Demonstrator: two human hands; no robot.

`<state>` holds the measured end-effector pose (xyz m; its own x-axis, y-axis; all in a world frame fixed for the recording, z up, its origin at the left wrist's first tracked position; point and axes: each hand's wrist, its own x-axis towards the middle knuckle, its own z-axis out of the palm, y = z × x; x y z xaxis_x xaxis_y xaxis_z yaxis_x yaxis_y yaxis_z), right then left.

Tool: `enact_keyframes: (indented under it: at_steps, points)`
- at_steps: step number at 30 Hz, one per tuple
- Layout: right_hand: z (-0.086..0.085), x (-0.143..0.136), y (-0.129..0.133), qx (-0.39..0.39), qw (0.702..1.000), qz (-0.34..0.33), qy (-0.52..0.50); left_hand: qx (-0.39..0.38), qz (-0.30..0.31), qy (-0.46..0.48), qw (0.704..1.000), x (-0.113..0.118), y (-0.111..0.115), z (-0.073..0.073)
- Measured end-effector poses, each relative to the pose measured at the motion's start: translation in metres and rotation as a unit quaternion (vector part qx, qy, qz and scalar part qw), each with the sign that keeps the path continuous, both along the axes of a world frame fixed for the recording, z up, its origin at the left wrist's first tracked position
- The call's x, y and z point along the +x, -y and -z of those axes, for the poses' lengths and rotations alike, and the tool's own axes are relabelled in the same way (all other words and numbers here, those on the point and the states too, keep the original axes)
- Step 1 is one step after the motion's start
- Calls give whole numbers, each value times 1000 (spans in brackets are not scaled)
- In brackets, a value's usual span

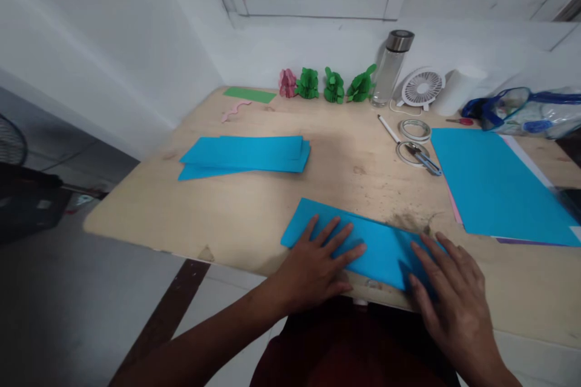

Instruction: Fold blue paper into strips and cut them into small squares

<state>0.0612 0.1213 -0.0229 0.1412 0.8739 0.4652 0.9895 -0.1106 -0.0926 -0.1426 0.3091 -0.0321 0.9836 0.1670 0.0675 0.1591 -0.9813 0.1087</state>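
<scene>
A folded strip of blue paper (381,246) lies slantwise at the table's front edge. My left hand (313,263) rests on its left part, fingers spread and pressing flat. Over the right end lies my right hand (454,290), its fingers stretched out on the paper and covering that end. Neither hand grips anything. Farther back on the left, several blue paper strips (245,153) are stacked unevenly. To the right, a large blue sheet (503,187) sits on top of pink, white and purple sheets.
Along the wall stand green paper shapes (333,86), a pink one (287,83), a glass bottle (389,69) and a small white fan (423,88). Tape rolls (414,129), thread snips (423,159) and a white pen (388,129) lie right of centre. A clear bag (535,110) sits at the back right.
</scene>
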Motion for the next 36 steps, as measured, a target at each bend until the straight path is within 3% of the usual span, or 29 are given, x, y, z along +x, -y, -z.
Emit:
enact_keyframes:
  at_steps: [5,13,28,36]
  points:
    - [3,-9,-16,-46,997,-51,29,-5,-2,-5,1000,4,-4,2]
    - [10,-6,-17,-73,993,-74,49,-19,-1,-10,1000,7,-7,3]
    - [7,-7,-16,-82,994,-58,38,-12,1,-15,1000,7,-8,6]
    - [-4,-47,-35,-90,993,-75,4,1,3,-6,1000,8,-5,11]
